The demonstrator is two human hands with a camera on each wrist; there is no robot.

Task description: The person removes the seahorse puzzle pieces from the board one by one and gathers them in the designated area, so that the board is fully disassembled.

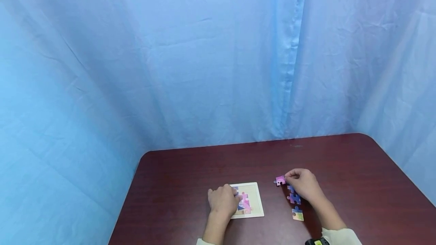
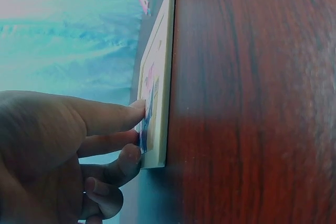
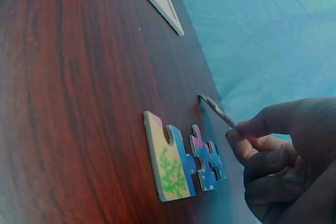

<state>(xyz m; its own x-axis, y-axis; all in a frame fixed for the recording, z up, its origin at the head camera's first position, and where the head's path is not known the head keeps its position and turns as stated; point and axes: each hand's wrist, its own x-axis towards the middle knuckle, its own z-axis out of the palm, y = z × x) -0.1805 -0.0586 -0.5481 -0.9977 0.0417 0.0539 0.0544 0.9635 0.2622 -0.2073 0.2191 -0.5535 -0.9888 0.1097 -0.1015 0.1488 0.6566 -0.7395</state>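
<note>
One tray (image 1: 253,199), apparently four loose puzzle pieces (image 1: 298,216)

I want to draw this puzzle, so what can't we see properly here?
Frame: in the head view, its left side is hidden by the left hand; in the right wrist view, the top edge cuts most of it off.
Pink piece: in the right wrist view, it's too edge-on to show its picture.
Loose pieces: in the head view, their drawings are too small.

Pale blue curtains (image 1: 211,59) behind and beside a dark reddish-brown, wood-grained table (image 1: 170,184)
</note>
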